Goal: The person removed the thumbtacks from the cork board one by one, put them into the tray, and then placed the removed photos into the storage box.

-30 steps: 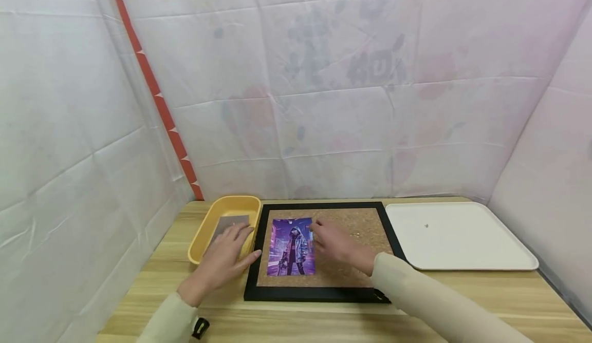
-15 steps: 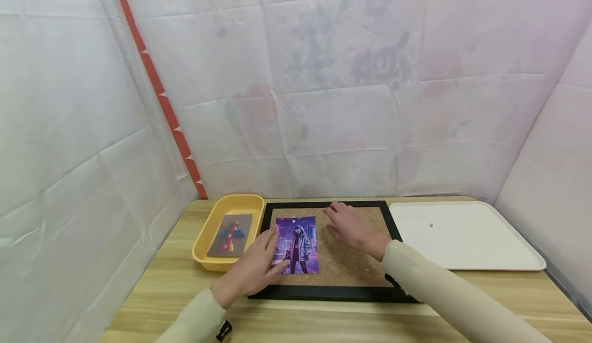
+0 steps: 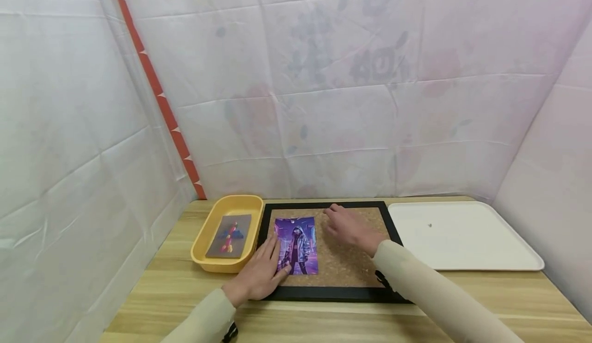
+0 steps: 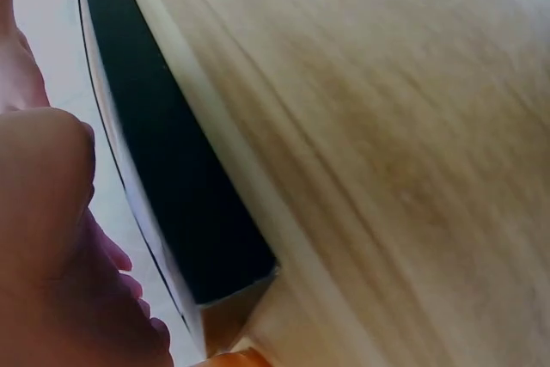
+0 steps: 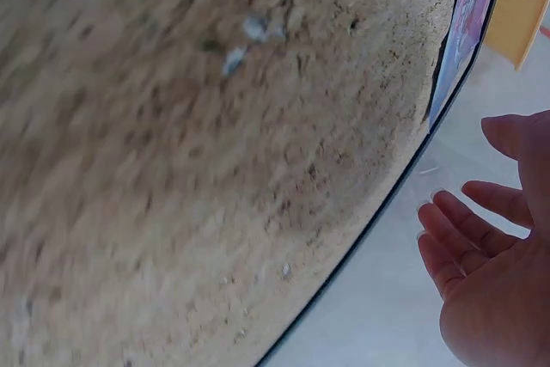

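A purple picture print (image 3: 300, 240) of a hooded figure lies on the left half of a black-framed cork board (image 3: 347, 271). A small pale pin (image 3: 292, 222) shows at the print's top edge. My left hand (image 3: 260, 272) rests along the print's left side, its fingers straight and its wrist across the board's near left corner. In the left wrist view, the black frame (image 4: 176, 152) runs beside that hand. Over the cork, right of the print, is my right hand (image 3: 349, 227). The right wrist view shows its fingers loosely bent (image 5: 464, 229), holding nothing.
Left of the board stands a yellow plastic tray (image 3: 196, 248) with a grey-backed picture card (image 3: 231, 236) inside. A white tray (image 3: 472, 237) stands to the right, with a tiny dark item (image 3: 429, 225) on it. White sheeting (image 3: 333, 127) encloses the wooden table.
My left hand has moved right from over the yellow tray to the print's left side, uncovering the card. My right hand has left the print's upper right edge and shifted right.
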`<state>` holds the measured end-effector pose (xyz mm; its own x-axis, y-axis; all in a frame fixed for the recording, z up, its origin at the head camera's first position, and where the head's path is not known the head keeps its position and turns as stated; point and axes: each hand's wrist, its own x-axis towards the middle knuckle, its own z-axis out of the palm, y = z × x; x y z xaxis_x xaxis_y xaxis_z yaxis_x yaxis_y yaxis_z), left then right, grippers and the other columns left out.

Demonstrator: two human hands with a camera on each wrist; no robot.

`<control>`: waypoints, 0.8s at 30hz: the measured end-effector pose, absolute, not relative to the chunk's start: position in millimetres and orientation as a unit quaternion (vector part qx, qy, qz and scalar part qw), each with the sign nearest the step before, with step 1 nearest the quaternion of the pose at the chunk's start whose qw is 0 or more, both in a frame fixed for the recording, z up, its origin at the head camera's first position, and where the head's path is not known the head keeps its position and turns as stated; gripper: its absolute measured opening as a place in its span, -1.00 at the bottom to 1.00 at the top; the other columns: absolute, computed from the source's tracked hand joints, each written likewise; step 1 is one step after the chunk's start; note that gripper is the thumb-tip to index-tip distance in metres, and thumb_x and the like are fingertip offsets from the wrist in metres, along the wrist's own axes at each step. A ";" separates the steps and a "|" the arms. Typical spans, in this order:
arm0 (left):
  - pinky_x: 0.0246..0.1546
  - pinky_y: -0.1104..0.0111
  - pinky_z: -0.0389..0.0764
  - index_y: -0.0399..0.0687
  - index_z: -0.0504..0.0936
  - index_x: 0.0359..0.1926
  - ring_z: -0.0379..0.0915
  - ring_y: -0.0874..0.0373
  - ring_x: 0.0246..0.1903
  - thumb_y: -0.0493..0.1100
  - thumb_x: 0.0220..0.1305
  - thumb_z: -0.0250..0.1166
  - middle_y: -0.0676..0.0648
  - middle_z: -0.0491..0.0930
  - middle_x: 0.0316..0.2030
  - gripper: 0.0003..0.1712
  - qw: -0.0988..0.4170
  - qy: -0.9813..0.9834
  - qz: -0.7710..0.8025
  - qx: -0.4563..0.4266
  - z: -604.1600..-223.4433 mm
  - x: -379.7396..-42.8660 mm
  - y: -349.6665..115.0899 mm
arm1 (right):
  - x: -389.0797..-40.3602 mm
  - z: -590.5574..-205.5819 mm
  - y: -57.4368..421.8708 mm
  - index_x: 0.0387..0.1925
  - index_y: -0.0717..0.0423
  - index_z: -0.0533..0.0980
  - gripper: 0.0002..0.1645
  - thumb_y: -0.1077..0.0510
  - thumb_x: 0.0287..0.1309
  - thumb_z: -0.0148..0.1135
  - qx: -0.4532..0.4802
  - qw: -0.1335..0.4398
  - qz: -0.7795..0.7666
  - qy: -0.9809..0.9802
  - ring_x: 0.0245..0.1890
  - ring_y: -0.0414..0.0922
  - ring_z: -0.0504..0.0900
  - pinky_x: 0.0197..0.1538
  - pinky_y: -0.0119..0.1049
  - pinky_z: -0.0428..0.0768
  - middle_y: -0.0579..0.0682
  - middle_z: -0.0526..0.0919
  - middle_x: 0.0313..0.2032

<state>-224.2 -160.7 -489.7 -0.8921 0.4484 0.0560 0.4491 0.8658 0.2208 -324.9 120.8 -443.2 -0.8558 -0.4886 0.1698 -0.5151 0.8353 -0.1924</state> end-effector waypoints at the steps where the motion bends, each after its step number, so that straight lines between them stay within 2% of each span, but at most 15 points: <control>1: 0.55 -0.04 -0.05 -0.36 -0.02 0.59 -0.32 -0.19 0.60 0.27 0.60 -0.12 -0.32 -0.20 0.61 -0.08 -0.002 -0.966 -0.114 -0.231 -491.0 -224.9 -161.1 | -325.8 -444.9 119.9 0.29 0.18 0.51 -0.48 0.03 0.43 0.25 0.261 0.052 0.121 -0.956 -0.18 -0.12 0.58 -0.09 -0.14 0.64 0.05 0.59 -0.02; 6: 0.56 -0.02 -0.07 -0.33 -0.06 0.60 -0.37 -0.16 0.60 0.30 0.59 -0.13 -0.28 -0.27 0.62 -0.06 -0.019 -0.967 -0.116 -0.228 -495.1 -227.5 -162.1 | -329.3 -448.0 113.5 0.30 0.21 0.50 -0.48 0.03 0.44 0.24 0.271 0.042 0.151 -0.950 -0.09 -0.10 0.61 0.01 -0.13 0.66 0.08 0.59 0.04; 14: 0.57 0.01 -0.11 -0.29 -0.08 0.61 -0.41 -0.11 0.61 0.33 0.60 -0.20 -0.25 -0.30 0.63 -0.06 -0.041 -0.969 -0.099 -0.223 -499.4 -233.8 -162.3 | -336.4 -441.0 95.1 0.25 0.29 0.51 -0.50 0.08 0.43 0.26 0.259 0.014 0.196 -0.945 0.13 0.05 0.61 0.19 -0.03 0.61 0.14 0.60 0.11; 24: 0.57 0.01 -0.09 -0.30 -0.05 0.61 -0.34 -0.11 0.61 0.32 0.60 -0.20 -0.26 -0.23 0.63 -0.07 -0.052 -0.970 -0.087 -0.220 -498.7 -236.4 -160.2 | -342.3 -441.9 71.1 0.20 0.36 0.53 -0.53 0.14 0.40 0.28 0.295 0.015 0.224 -0.929 0.09 0.09 0.61 0.17 0.00 0.61 0.20 0.63 0.06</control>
<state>-236.4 -160.2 -498.7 -0.8980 0.4355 -0.0624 0.4174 0.8882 0.1921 -342.3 71.1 -441.9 -0.8258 -0.5407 0.1607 -0.5545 0.7261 -0.4065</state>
